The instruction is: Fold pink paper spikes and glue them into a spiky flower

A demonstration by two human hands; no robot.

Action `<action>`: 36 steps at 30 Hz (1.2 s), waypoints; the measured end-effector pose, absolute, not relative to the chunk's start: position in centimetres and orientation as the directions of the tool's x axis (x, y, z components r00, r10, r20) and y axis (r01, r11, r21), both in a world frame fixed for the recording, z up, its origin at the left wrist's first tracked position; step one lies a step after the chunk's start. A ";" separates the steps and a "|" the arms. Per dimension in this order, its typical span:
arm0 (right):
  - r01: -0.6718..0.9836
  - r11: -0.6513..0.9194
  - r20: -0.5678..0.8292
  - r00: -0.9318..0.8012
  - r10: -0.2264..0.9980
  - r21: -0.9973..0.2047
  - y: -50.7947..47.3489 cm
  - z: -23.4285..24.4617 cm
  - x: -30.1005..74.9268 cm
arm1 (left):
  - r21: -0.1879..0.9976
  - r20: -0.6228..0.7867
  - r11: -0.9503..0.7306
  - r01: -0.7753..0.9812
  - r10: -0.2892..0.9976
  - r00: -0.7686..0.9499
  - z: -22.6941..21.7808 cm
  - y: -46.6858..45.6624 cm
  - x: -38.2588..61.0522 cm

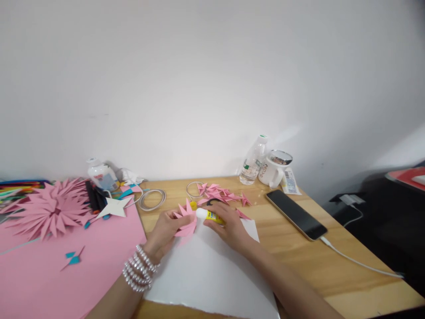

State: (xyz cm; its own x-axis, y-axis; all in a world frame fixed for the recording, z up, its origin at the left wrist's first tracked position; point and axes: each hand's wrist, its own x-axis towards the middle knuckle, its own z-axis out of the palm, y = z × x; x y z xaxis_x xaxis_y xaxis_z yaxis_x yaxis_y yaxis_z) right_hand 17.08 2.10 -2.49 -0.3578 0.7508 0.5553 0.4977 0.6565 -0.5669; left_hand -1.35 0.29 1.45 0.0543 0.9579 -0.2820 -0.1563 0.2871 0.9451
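My left hand [166,230] is closed on a pink folded-paper piece [186,225] with several pointed spikes. In my right hand [232,223] is a yellow glue stick [214,216], its white end turned left and close against the paper piece; I cannot tell whether they touch. Both hands are over a white sheet [212,274] on the wooden table [332,270]. A small yellow round thing [193,205], perhaps a cap, shows just behind the paper piece. Loose pink folded pieces [221,193] lie beyond my right hand.
At left, a large pink paper flower [55,208], a white paper star [114,207] and a white bottle [101,173] lie around pink sheets [109,261]. A clear bottle [251,164], a white mug [272,170] and a plugged-in phone [297,215] are at right. The wall [212,88] stands behind.
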 end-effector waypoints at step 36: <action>0.658 0.669 0.731 -0.258 0.631 -0.345 1.8 -2.5 17.0 | 0.959 -0.269 0.272 -0.083 0.962 0.042 0.1 0.4 -1.0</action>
